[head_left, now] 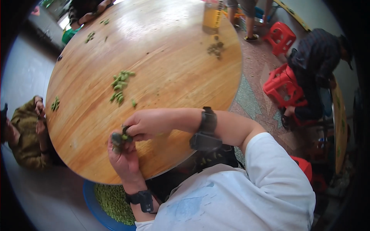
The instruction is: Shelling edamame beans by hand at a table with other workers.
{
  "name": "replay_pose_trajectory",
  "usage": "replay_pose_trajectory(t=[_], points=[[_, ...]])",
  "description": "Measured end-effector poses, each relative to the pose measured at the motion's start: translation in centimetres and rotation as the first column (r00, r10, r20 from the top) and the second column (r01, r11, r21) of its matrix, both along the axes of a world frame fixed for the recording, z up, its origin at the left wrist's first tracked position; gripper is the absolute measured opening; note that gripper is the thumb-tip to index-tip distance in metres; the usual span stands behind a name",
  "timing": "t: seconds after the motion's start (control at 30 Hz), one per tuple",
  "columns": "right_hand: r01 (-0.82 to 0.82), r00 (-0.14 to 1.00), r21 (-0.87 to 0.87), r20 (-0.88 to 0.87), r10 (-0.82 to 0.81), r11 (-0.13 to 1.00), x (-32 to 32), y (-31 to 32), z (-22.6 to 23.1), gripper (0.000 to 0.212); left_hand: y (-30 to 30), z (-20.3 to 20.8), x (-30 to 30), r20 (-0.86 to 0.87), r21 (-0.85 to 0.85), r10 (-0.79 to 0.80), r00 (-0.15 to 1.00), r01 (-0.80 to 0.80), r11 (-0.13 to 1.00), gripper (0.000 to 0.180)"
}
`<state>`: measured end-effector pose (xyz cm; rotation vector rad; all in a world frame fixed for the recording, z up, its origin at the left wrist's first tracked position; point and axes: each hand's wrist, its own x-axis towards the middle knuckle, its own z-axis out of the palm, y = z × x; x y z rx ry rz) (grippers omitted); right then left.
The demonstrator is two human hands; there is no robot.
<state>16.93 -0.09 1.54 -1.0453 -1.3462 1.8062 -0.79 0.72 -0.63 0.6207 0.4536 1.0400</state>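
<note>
Head view:
1. Our right hand [142,126]: fingertips pinching a greenish pod [125,136], held over the round wooden table [173,73].
2. Our left hand [126,156]: fingers curled about the same pod; details blurred.
3. Green pods [120,85]: 1 loose heap, beyond our 2 hands.
4. Blue basin [91,198]: small green pieces inside, beside the table's near edge.

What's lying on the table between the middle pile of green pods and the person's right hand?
In the head view, a single green pod lies between the middle pile and the right hand.
</note>
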Motion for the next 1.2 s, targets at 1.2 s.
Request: replay_pose_trajectory(t=[1.2], points=[[0.085,0.993,-0.24,-0.056,-0.101,0.967,0.0,0.3,3.2,0.026,-0.4,0.4,0.6,-0.017,-0.111,0.094,0.995,-0.095,0.989,0.023]])
